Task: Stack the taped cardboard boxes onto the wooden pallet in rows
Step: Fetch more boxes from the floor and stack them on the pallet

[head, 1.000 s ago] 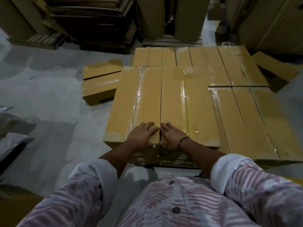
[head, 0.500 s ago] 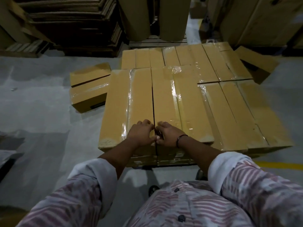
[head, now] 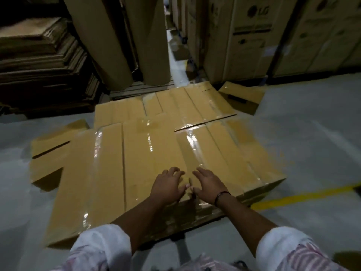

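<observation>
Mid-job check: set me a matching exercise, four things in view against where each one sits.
Things:
1. bracelet
2. yellow floor line
3. LG cartons
4. flat cardboard stack

Places:
a. back left
b. on the floor, right of the taped boxes
c. back right
d. on the right wrist

Pairs: 1-d; 2-b; 3-c; 4-a
</observation>
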Demonstrator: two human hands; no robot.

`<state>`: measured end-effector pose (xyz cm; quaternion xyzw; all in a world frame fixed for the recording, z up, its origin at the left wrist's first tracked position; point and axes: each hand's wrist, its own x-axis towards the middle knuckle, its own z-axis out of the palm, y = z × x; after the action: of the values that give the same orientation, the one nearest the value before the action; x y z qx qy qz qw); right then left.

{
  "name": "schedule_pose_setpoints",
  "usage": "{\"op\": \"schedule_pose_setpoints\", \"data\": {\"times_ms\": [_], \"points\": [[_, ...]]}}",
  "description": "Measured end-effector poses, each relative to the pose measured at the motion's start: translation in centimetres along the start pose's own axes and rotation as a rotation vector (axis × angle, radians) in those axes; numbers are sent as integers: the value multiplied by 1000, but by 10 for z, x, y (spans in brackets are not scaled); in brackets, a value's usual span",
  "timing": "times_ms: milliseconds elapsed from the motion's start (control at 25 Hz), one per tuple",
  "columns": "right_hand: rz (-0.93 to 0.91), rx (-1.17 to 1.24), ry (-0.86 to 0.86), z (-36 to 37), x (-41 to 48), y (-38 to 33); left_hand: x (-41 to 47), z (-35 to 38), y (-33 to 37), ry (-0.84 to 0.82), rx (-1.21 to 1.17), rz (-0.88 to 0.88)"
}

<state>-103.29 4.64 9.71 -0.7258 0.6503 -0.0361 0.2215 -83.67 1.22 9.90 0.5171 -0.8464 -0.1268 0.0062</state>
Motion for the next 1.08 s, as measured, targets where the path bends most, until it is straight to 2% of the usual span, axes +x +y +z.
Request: {"op": "schedule_pose_setpoints", "data": {"times_ms": [280, 560, 840, 1080], "points": [[204, -29, 137, -91, -59, 176, 91, 9, 170, 28, -42, 111], [302, -33, 171, -152, -87, 289, 159, 21, 274, -32, -2, 153], [328, 29, 156, -196, -55, 380, 270, 32, 348, -68, 10, 152], [295, 9, 135, -271, 23, 514, 424, 49, 435, -44, -49, 133]]}}
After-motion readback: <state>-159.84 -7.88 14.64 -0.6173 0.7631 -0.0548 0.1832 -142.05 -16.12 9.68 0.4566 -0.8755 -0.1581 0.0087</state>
